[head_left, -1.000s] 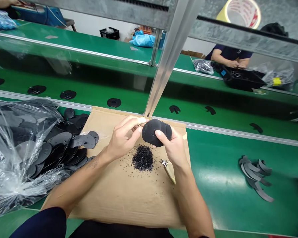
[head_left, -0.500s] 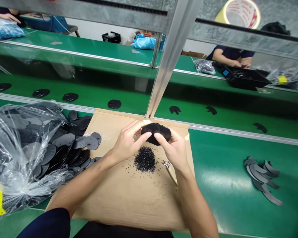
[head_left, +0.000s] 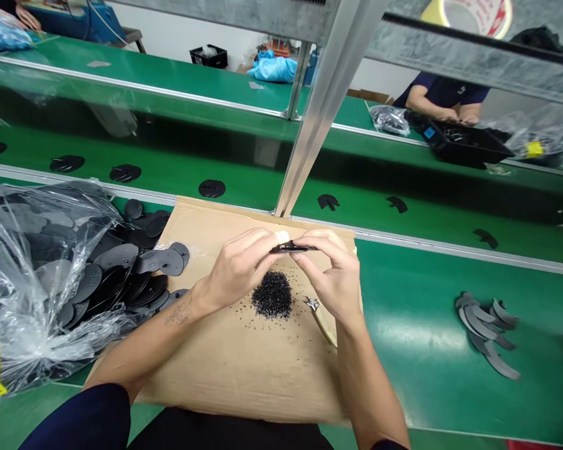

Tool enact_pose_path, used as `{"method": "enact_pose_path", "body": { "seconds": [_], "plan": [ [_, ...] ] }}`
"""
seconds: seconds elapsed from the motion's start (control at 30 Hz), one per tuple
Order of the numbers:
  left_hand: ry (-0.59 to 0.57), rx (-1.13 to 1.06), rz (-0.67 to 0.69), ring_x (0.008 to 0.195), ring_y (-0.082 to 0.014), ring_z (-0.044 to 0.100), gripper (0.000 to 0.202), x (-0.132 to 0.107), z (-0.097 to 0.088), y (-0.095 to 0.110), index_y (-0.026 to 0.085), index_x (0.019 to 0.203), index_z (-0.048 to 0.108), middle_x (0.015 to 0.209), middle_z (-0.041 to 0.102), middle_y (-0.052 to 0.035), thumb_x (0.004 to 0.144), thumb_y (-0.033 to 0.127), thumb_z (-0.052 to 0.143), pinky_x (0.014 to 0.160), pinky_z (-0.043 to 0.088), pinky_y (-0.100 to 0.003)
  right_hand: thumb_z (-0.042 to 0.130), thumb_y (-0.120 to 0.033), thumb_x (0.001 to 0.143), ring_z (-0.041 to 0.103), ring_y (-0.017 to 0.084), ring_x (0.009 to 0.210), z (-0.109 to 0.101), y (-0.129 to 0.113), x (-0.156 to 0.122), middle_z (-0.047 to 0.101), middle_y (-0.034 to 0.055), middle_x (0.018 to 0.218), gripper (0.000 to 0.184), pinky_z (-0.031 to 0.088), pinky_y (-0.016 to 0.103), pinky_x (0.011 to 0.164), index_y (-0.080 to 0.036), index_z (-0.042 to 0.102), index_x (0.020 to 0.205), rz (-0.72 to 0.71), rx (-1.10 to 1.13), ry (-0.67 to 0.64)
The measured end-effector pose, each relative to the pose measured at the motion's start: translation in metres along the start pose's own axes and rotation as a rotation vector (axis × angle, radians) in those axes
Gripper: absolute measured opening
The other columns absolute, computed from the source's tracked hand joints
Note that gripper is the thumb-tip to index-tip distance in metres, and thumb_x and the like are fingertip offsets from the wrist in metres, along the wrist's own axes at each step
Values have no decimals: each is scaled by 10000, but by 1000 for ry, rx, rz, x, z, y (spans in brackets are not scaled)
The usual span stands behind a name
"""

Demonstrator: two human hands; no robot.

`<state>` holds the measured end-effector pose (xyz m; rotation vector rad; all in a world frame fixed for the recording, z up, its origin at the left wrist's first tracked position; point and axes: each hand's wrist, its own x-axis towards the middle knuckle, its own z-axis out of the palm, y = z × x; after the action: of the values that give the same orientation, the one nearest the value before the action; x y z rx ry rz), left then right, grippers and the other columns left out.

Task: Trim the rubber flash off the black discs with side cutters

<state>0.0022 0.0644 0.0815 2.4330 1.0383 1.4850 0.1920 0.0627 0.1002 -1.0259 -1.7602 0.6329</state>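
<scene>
Both of my hands pinch a black round disc [head_left: 291, 247], held level so that only its thin edge shows, above a sheet of brown cardboard [head_left: 244, 362]. My left hand [head_left: 238, 267] grips its left side with closed fingers. My right hand [head_left: 334, 274] grips its right side the same way. Just under the disc lies a small heap of black crumbs [head_left: 272, 295]. A small metal cutter [head_left: 319, 319] lies on the cardboard beside my right wrist.
A clear plastic bag of black discs [head_left: 47, 275] spills onto the left of the cardboard. Curved grey offcuts [head_left: 485, 328] lie on the green table at right. Single black pieces [head_left: 211, 187] sit along the conveyor behind. A person [head_left: 443, 100] works at a black tray opposite.
The disc has been tipped from facing me to lying level, edge-on. Both hands have kept their hold and closed in over it.
</scene>
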Motion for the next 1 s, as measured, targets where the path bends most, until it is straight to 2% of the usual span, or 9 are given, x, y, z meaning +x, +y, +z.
{"method": "enact_pose_path", "body": {
  "seconds": [0.1, 0.2, 0.4, 0.47, 0.6, 0.7, 0.83, 1.0],
  "plan": [
    [27, 38, 56, 866, -165, 690, 208, -1, -1, 2, 146, 1188, 648, 951, 737, -75, 1002, 137, 555, 775, 578, -289, 713, -212, 907, 680, 193, 908, -3, 0, 0, 722, 27, 967, 132, 578, 381, 822, -288, 774, 997, -90, -46, 1],
    [33, 19, 56, 839, -155, 680, 200, -1, -3, 4, 173, 1185, 653, 935, 737, -58, 1001, 156, 576, 755, 567, -283, 714, -224, 911, 682, 191, 869, -6, 0, -2, 730, 24, 956, 144, 579, 370, 776, -300, 782, 1013, -113, -57, -19],
    [11, -233, -148, 768, -133, 641, 295, 3, -5, 4, 162, 1221, 664, 900, 703, -42, 967, 313, 673, 694, 566, -260, 722, -257, 907, 669, 177, 753, -6, -8, -3, 745, 17, 851, 82, 581, 342, 694, -277, 802, 908, -39, 28, -46],
    [17, -281, -169, 779, -131, 642, 302, 3, -6, 4, 162, 1201, 680, 916, 699, -47, 952, 332, 694, 684, 566, -254, 730, -248, 896, 679, 178, 762, -5, -9, -2, 754, 16, 867, 88, 589, 345, 704, -284, 809, 913, -40, 74, -46],
    [54, -247, -65, 872, -146, 680, 215, 1, -9, 5, 190, 1148, 705, 961, 716, -56, 946, 263, 704, 746, 579, -270, 724, -217, 888, 715, 194, 822, -5, -7, -2, 776, 12, 934, 169, 618, 377, 776, -325, 819, 976, -64, 59, -58],
    [57, -201, 2, 884, -148, 690, 224, 1, -10, 6, 199, 1168, 698, 965, 717, -57, 945, 219, 701, 762, 583, -278, 714, -183, 891, 730, 195, 846, -7, -4, -3, 784, 8, 966, 230, 631, 374, 793, -343, 817, 1019, -97, 46, -66],
    [46, -271, -18, 864, -146, 682, 280, 3, -14, 8, 192, 1188, 688, 963, 690, -60, 931, 293, 728, 724, 587, -270, 721, -165, 889, 731, 190, 821, -7, -4, -5, 787, 12, 952, 256, 638, 352, 734, -342, 811, 1050, -163, 56, -66],
    [28, -280, 14, 947, -159, 691, 270, 4, -18, 10, 170, 1198, 663, 1041, 717, -91, 941, 237, 712, 809, 597, -297, 722, -125, 882, 733, 178, 817, -6, -4, -5, 781, 8, 960, 307, 636, 327, 718, -343, 800, 1083, -218, 72, -82]
  ]
}}
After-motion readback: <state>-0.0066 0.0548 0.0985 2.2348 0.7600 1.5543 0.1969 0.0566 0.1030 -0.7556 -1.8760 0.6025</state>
